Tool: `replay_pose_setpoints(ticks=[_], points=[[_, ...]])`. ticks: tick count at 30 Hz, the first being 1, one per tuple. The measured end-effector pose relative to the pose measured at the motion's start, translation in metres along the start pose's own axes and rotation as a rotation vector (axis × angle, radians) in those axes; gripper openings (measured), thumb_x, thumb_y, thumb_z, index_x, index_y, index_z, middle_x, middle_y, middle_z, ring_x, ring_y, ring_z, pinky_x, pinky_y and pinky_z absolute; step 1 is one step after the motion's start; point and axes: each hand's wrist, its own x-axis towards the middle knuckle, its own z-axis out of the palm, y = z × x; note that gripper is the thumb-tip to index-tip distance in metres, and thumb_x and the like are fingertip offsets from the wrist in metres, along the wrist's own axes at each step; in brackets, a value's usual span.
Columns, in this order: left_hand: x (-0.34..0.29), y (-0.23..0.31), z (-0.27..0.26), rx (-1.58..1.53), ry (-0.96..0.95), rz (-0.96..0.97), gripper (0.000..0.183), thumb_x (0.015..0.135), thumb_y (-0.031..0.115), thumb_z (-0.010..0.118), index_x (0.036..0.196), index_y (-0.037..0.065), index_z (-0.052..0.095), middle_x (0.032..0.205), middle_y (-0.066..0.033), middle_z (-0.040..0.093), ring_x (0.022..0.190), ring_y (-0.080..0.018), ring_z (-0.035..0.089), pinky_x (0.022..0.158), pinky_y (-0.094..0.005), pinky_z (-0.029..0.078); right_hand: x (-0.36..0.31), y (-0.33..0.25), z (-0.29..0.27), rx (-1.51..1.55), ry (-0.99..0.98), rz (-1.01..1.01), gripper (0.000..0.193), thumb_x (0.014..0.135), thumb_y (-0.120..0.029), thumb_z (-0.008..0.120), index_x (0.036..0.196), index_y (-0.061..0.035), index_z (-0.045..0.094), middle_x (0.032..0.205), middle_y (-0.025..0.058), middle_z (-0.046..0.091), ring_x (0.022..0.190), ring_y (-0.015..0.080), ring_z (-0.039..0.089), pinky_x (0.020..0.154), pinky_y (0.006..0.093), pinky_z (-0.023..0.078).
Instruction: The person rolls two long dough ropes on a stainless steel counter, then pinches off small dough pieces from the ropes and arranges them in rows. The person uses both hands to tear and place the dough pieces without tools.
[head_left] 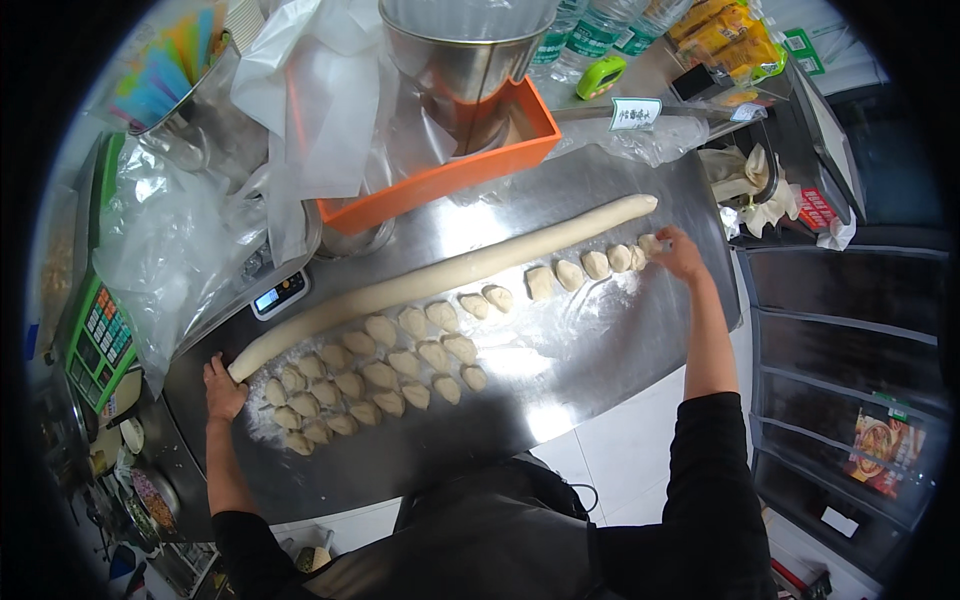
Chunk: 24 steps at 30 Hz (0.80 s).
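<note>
Under the left hand [222, 388] sits the near end of the dough rope [440, 278], palm flat against its tip, fingers loosely curled, nothing gripped. From that hand the rope runs away up and to the right, 1 long smooth cylinder across the floured steel table [560, 390]. Right hand [680, 252] sits just short of the rope's far end, fingers pinched on the last of the cut pieces [400, 360] — soft, pale, pillow-shaped lumps.

Behind the steel table [600, 380] stand an orange tray [440, 175] holding a metal bucket [465, 60], clear bags [180, 240], a scale [280, 293], and bottles [600, 30].
</note>
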Motion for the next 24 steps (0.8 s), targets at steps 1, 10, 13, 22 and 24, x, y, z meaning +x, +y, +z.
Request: replay_pose_setpoints(ticks=[1,10,13,22,24], points=[[0.000,0.001,-0.004,0.025,-0.020,-0.019,0.075,0.073,0.002,0.069,0.142,0.006,0.040,0.134,-0.0249,0.046,0.126,-0.0495,0.047,0.107,-0.0537,0.044,0.011,-0.002,-0.006,-0.012,0.034,0.077,0.047,0.076,-0.011,0.077,0.121,-0.0080,0.065,0.113,0.0147,0.069,0.110,0.0319,0.066,0.096,0.0422,0.052],[0.010,-0.007,0.003,0.213,-0.065,-0.087,0.046,0.084,0.016,0.064,0.127,0.002,0.050,0.105,-0.0249,0.065,0.091,-0.0458,0.068,0.082,-0.0511,0.056,0.065,-0.077,0.016,-0.590,0.039,-0.262,0.069,0.070,-0.007,0.076,0.135,-0.0157,0.054,0.132,0.0101,0.059,0.118,0.0378,0.058,0.100,0.0505,0.047],[0.010,0.008,-0.020,-0.311,-0.136,-0.330,0.031,0.085,0.012,0.055,0.114,0.001,0.059,0.081,-0.0196,0.066,0.072,-0.0359,0.069,0.065,-0.0440,0.055,0.068,-0.098,0.001,-0.768,-0.028,-0.298,0.056,0.074,-0.022,0.073,0.128,-0.0158,0.060,0.126,0.0093,0.064,0.117,0.0366,0.059,0.098,0.0494,0.047],[-0.119,0.150,-0.166,-1.584,-0.327,-0.061,0.037,0.065,0.002,0.049,0.101,0.005,0.057,0.079,-0.0093,0.059,0.056,-0.0182,0.057,0.050,-0.0287,0.046,-0.037,-0.206,-0.141,-0.032,-0.081,-0.499,0.034,0.072,-0.020,0.068,0.103,-0.0061,0.068,0.103,0.0183,0.070,0.100,0.0394,0.066,0.086,0.0465,0.052],[-0.159,0.169,-0.205,-1.596,-0.194,0.008,0.045,0.064,0.008,0.052,0.108,0.006,0.055,0.084,-0.0141,0.061,0.054,-0.0217,0.054,0.048,-0.0334,0.043,-0.081,-0.227,-0.182,0.108,0.038,-0.625,0.030,0.071,-0.016,0.068,0.098,-0.0026,0.064,0.092,0.0195,0.066,0.086,0.0373,0.065,0.079,0.0416,0.051]])
